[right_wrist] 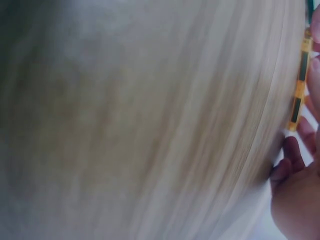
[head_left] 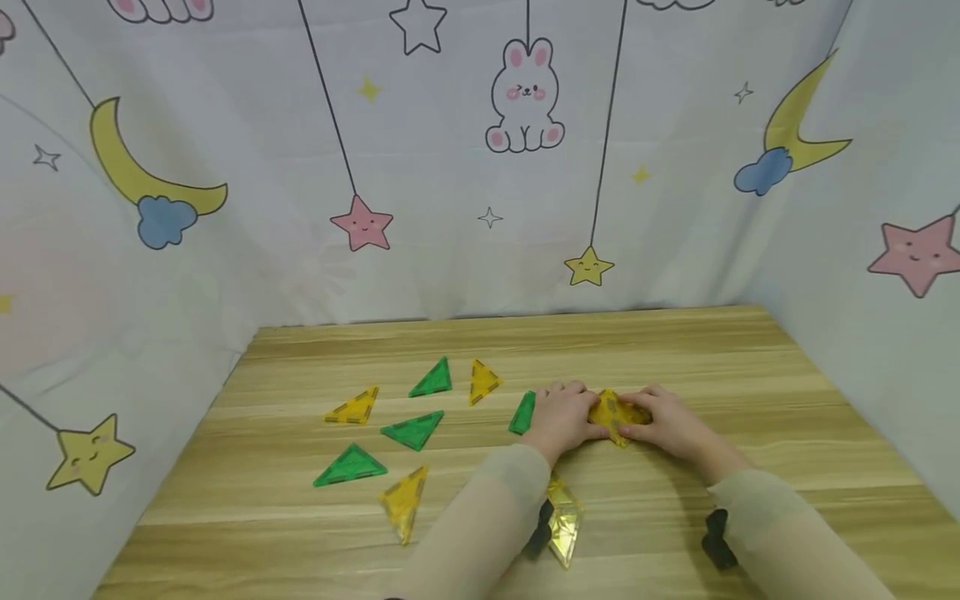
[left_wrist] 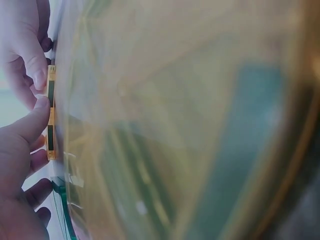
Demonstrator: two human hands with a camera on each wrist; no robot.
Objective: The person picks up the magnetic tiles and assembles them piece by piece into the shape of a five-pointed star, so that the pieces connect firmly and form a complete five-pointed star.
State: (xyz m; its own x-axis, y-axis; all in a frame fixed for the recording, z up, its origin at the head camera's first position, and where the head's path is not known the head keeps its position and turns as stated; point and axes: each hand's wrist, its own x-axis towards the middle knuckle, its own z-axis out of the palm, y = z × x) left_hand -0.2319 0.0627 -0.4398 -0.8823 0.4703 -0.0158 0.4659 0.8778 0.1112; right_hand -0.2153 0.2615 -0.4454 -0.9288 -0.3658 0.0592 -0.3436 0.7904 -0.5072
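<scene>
Both hands meet at the right of the table over yellow translucent magnetic triangle tiles (head_left: 612, 414). My left hand (head_left: 561, 419) pinches their left side, thumb toward me. The right hand (head_left: 670, 423) grips their right side between thumb and fingers. In the left wrist view the tile edge (left_wrist: 51, 112) stands between the two hands, its dark magnet strips showing. A green tile (head_left: 522, 413) lies just left of the left hand and is partly covered by it. Below the left wrist lies a shiny yellow tile (head_left: 564, 523), partly hidden by the sleeve.
On the left half of the wooden table (head_left: 247, 492) several loose green tiles (head_left: 351, 466) and yellow tiles (head_left: 405, 504) lie flat and apart. A white patterned curtain (head_left: 450, 275) borders the back and sides. Dark wrist devices (head_left: 717, 539) hang under both sleeves.
</scene>
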